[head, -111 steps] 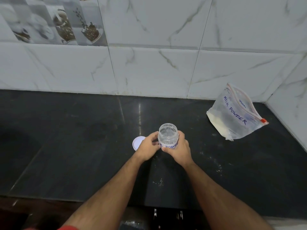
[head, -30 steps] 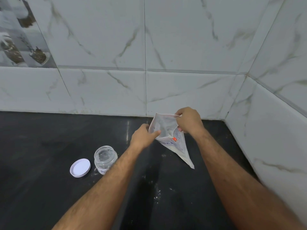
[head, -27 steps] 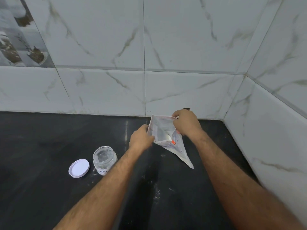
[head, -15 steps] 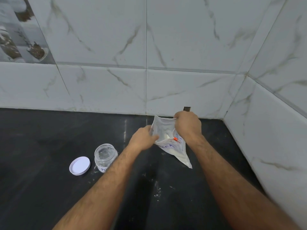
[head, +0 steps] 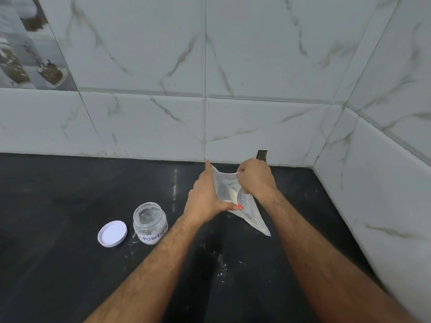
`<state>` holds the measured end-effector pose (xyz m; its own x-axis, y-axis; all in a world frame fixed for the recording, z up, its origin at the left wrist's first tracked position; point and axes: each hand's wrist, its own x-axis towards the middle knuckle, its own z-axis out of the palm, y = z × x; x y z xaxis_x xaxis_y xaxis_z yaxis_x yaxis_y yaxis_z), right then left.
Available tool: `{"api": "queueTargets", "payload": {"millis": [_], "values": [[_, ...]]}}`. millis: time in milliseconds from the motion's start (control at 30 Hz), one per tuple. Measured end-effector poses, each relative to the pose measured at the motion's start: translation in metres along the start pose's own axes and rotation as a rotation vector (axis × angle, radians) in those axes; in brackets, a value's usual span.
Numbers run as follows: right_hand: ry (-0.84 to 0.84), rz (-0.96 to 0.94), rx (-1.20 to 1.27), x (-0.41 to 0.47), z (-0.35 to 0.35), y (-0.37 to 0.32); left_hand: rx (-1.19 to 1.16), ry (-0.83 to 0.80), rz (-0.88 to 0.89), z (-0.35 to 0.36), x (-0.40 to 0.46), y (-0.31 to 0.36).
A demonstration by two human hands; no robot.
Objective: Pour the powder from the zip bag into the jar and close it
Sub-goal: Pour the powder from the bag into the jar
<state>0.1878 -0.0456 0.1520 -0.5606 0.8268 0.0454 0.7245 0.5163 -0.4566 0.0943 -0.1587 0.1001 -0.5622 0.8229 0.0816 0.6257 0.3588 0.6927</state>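
Both hands were on the clear plastic zip bag [head: 250, 215] near the back-right corner of the black stone counter [head: 58, 194], close to the white marbled wall tiles [head: 256, 66]. Left hand [head: 205, 197] gripped the bag's left lip, index finger pointing up along the edge, thumb pinching by the orange slider tab [head: 239, 207]. Right hand [head: 255, 178] clenched on the opposite lip, pulling the mouth open. White powder [head: 233, 191] visible inside the bag; lower corner of the bag hung toward the counter, contact unclear. Bag's writing mostly hidden by the hands, unreadable.

Small clear plastic jar [head: 150, 222] stood upright on the counter, left of the bag and apart from it, mouth open. Handwritten blue label read "POWDER", last letter partly cut off by the left forearm. Round white screw lid [head: 112, 233] lay flat just beside the jar on its left, not touching. Spilled white specks [head: 221, 269] on the counter between the forearms. Small dark notch [head: 262, 155] in the wall tile just behind the right hand.
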Motion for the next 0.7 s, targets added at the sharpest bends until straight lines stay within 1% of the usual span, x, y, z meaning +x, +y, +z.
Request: {"api": "queueTargets", "payload": {"millis": [100, 200, 300, 467, 533, 633, 700], "values": [[-0.045, 0.025, 0.032, -0.003, -0.004, 0.001, -0.033, 0.046, -0.006, 0.000, -0.001, -0.003], [-0.021, 0.066, 0.108, -0.002, -0.005, 0.006, -0.072, 0.092, -0.017, 0.001, -0.001, -0.007], [0.006, 0.100, 0.221, 0.001, -0.005, 0.016, -0.069, 0.096, -0.033, 0.003, 0.001, -0.014], [-0.043, 0.103, 0.483, 0.007, -0.008, 0.030, -0.119, 0.082, -0.109, 0.010, 0.012, -0.021], [-0.021, 0.110, 0.612, 0.009, -0.010, 0.037, -0.148, 0.083, -0.161, 0.010, 0.020, -0.022], [0.056, 0.161, 0.786, 0.009, -0.010, 0.050, -0.202, 0.084, -0.239, 0.008, 0.033, -0.019], [0.104, 0.198, 0.858, 0.006, -0.007, 0.061, -0.215, 0.082, -0.239, 0.005, 0.041, -0.013]]}}
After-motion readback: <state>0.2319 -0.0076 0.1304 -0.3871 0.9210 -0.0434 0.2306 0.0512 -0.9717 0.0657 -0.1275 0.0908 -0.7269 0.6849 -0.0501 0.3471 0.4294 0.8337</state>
